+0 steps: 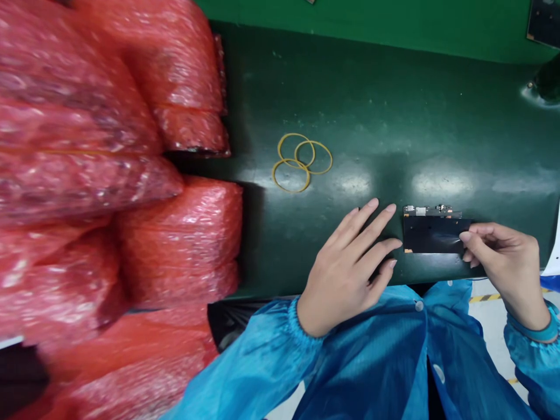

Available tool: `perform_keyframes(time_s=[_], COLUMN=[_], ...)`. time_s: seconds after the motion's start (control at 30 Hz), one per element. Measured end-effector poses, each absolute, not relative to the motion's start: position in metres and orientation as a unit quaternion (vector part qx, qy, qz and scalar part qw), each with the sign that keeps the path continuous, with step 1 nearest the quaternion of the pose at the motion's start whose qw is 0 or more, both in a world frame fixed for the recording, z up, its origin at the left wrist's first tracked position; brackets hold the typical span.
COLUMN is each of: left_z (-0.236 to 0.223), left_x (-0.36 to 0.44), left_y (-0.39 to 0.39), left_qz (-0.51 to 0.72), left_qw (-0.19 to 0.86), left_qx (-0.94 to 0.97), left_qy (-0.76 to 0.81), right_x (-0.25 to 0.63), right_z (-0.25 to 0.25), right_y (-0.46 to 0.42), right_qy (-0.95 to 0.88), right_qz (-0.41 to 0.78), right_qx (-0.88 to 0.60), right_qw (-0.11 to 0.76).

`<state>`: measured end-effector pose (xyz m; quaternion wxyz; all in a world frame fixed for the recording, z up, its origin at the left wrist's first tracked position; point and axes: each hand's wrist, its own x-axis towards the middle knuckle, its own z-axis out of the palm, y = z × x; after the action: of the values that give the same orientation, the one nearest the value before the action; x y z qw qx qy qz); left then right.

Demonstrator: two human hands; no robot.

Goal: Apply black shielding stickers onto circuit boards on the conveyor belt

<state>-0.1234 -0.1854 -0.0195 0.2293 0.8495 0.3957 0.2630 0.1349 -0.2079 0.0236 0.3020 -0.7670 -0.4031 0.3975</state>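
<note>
A black flat circuit board (pixel 431 235) lies on the green mat, with small metal components along its far edge. My right hand (pixel 503 256) pinches its right end between thumb and fingers. My left hand (pixel 347 271) rests on the mat with its fingers spread and holds nothing. Its middle fingertip is right at the board's left edge, and I cannot tell whether they touch. Several thin yellow rubber bands (pixel 301 162) lie overlapping on the mat, beyond and left of my left hand.
A dark green mat (pixel 371 111) covers the workbench. Large bundles of red bubble wrap (pixel 175 233) are piled along its left side. My blue sleeves and smock (pixel 371 350) fill the bottom of the view. A dark object (pixel 545 20) sits at the top right corner.
</note>
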Motion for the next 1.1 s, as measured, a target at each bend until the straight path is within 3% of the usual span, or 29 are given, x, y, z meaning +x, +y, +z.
perform_keyframes(time_s=[0.87,1.1], left_z=[-0.0171,-0.02], left_x=[-0.1256,-0.1245], left_y=[-0.1855,-0.1887], left_qz=[0.246,0.217], left_qw=[0.226,0.212], left_qx=[0.854,0.897], left_qy=[0.398,0.322], right_x=[0.1327,0.1302], right_z=[0.02,0.0213], right_y=[-0.2101,-0.2093], right_qy=[-0.427,-0.452], right_qz=[0.381,0.366], right_qx=[-0.762,-0.759], right_qw=[0.303,0.294])
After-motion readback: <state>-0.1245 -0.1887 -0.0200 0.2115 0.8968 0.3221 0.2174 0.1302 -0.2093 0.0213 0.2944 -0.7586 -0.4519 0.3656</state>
